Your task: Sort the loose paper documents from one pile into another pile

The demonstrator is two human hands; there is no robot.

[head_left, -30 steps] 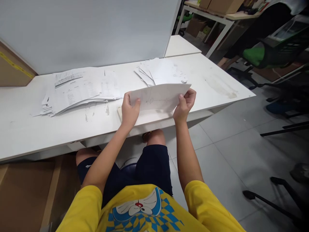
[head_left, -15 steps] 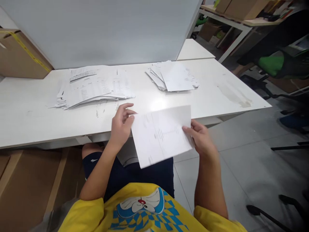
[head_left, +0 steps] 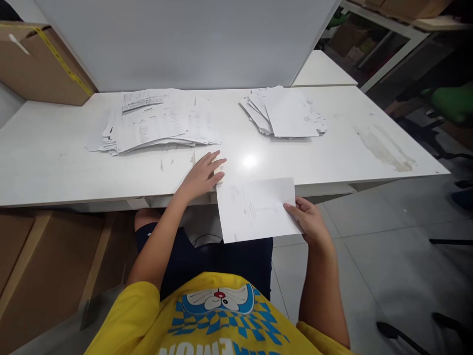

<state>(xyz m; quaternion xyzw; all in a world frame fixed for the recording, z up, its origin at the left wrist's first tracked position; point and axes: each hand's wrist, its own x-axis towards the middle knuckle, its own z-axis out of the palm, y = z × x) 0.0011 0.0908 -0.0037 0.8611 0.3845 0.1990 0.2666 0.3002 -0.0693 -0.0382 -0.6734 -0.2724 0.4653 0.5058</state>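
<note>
My right hand grips a sheet of printed paper by its right edge, thumb on top. The sheet is held out over my lap, just off the desk's front edge, with faint printed lines across it. My left hand is over the desk edge beside the sheet's upper left corner, its fingers stretched out and apart. A small cream-coloured piece shows by the left thumb and fingers; what it is and whether the hand touches it, I cannot tell.
On the white desk a wide, uneven pile of printed papers lies left and a smaller paper pile right. A cardboard box stands at the far left. Behind rises a grey partition. More cardboard is below left.
My left hand has moved away from the sheet's left edge, up and right over the desk, with fingers spreading. The right hand still holds the sheet, now lower in view. The camera view has shifted.
</note>
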